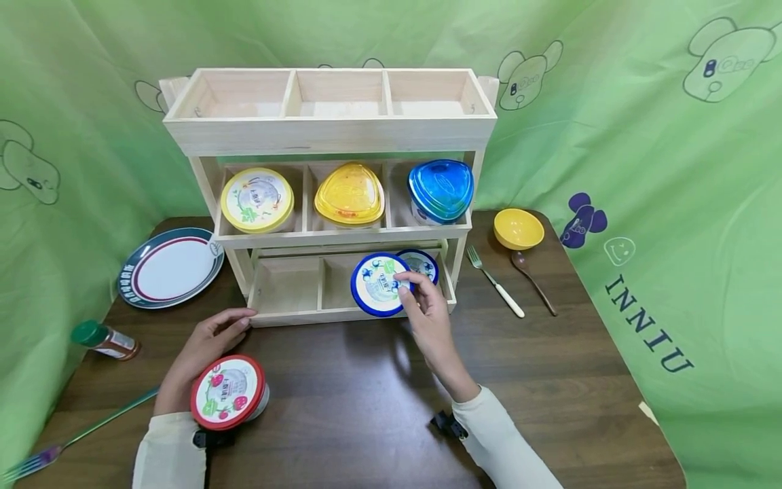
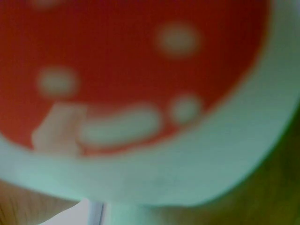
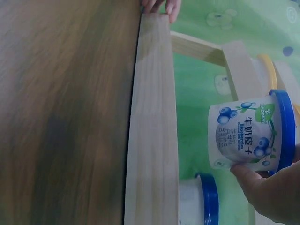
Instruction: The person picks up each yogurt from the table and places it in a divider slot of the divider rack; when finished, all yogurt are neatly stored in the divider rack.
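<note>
My right hand (image 1: 430,322) holds a blue-lidded blueberry tub (image 3: 239,133) by its side. The tub hangs in front of the bottom tier of a wooden three-tier rack (image 1: 330,136), partly covering another blue-lidded tub (image 1: 421,263) in that tier's right compartment. My left hand (image 1: 208,343) grips the bottom tier's left front corner; its fingers (image 3: 172,8) show at the board's end in the right wrist view. A red-lidded tub (image 1: 229,392) stands beside my left wrist. Its blurred side (image 2: 140,70) fills most of the left wrist view and hides the hand there.
The middle tier holds a yellow-lidded tub (image 1: 256,200), a yellow triangular-lidded container (image 1: 349,195) and a blue-lidded container (image 1: 441,191). Left are a plate (image 1: 174,268), a spice jar (image 1: 106,341) and a long fork (image 1: 79,435). Right lie a bowl (image 1: 519,229), fork (image 1: 495,282) and spoon (image 1: 534,282).
</note>
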{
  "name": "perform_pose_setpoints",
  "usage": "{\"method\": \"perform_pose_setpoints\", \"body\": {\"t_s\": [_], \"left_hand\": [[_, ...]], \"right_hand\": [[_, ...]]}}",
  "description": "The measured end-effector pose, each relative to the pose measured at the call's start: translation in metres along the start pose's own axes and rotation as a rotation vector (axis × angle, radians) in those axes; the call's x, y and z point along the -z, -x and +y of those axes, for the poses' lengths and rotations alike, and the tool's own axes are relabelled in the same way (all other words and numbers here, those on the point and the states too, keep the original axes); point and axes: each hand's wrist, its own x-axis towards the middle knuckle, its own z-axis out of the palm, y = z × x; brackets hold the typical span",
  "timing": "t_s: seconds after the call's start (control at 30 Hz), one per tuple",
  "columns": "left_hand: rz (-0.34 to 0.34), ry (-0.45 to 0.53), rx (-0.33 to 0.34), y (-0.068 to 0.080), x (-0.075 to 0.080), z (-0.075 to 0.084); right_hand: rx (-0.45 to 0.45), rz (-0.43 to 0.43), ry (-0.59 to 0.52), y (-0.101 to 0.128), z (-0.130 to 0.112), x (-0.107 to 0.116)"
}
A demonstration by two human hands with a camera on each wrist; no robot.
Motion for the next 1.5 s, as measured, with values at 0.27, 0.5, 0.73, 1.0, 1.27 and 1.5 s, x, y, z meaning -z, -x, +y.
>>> {"method": "perform_pose_setpoints", "body": {"t_s": [0.27,0.5,0.73,1.0,1.27,1.5], "left_hand": [[0.002,0.011,0.002,-0.002,0.000,0.001],[-0.004,0.013,0.006,0.000,-0.001,0.001],[0.000,0.003,0.008,-0.001,-0.001,0.001],[-0.008,-0.001,0.036,0.001,-0.002,0.002],[-0.013,0.003,0.028,0.001,-0.002,0.001],[-0.012,-0.033,0.035,0.001,-0.001,0.001]], "right_hand": [[-0.002,0.009,-0.032,-0.013,0.007,-0.018],[-0.015,0.017,-0.055,-0.023,0.022,-0.033],[-0.061,-0.037,-0.010,-0.029,0.028,-0.041],[-0.057,-0.055,0.038,-0.032,0.035,-0.046],[-0.006,-0.112,0.245,-0.034,0.040,-0.044],[0.032,-0.103,0.349,-0.029,0.033,-0.039]]}}
